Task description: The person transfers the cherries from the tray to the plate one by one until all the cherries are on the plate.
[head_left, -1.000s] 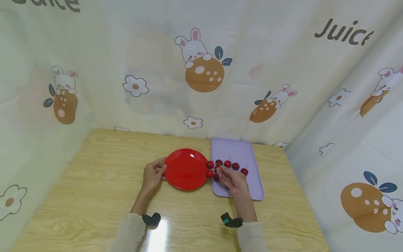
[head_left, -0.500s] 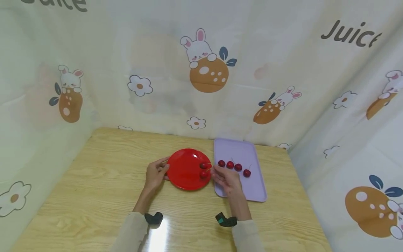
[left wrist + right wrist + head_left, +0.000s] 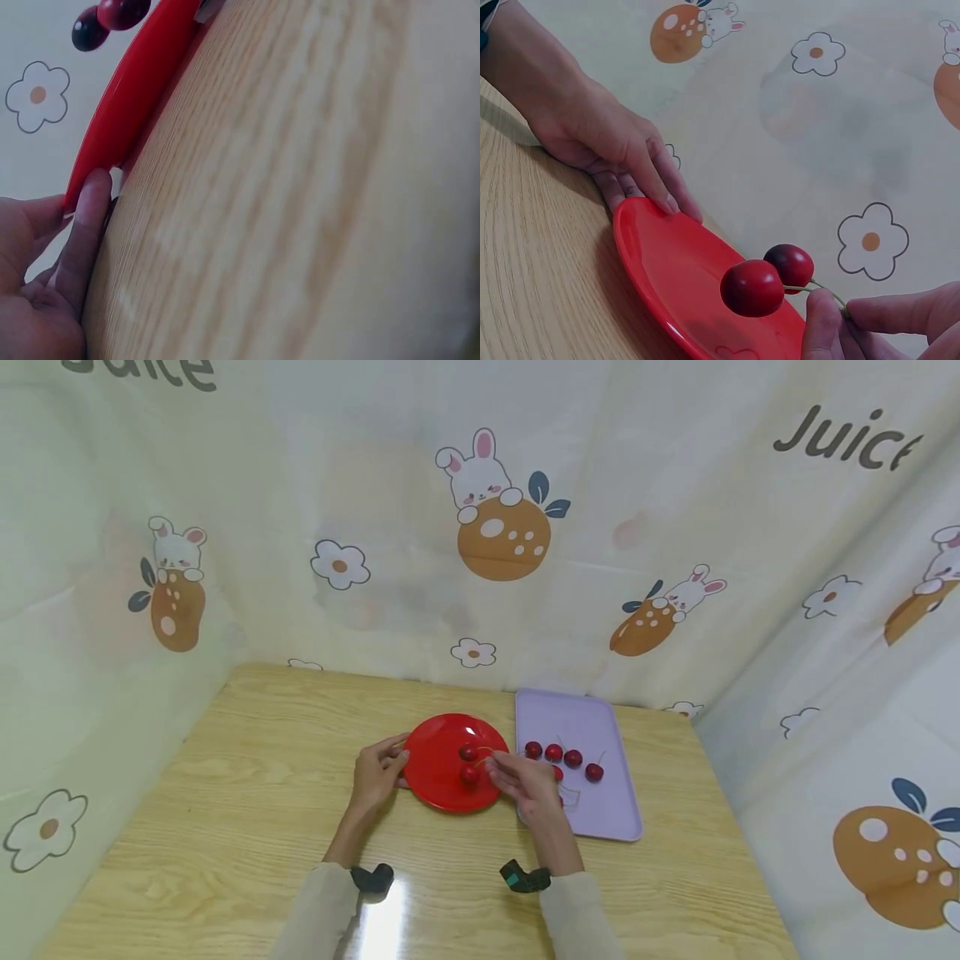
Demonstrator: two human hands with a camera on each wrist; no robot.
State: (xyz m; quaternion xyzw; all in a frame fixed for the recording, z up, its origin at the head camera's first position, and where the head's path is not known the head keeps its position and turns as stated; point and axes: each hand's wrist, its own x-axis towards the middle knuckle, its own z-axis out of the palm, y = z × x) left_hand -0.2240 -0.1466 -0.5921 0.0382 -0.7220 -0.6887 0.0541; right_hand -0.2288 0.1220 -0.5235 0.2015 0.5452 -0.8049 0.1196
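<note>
Printed rabbit-and-fruit curtain [image 3: 397, 502] behind wood-grain table [image 3: 187, 852]. Lilac rectangular tray [image 3: 576, 714] on table, right side. Red round plate [image 3: 435, 777] just left of tray. Hands apart: left hand [image 3: 375, 774] grips plate's left rim; right hand [image 3: 527, 783], at plate's right edge, pinches stems. Tray cherries [image 3: 573, 758]: four in a loose row, more partly hidden behind right hand. Cherry pair [image 3: 752, 289] held by stems [image 3: 796, 288] above plate, not touching it.
</note>
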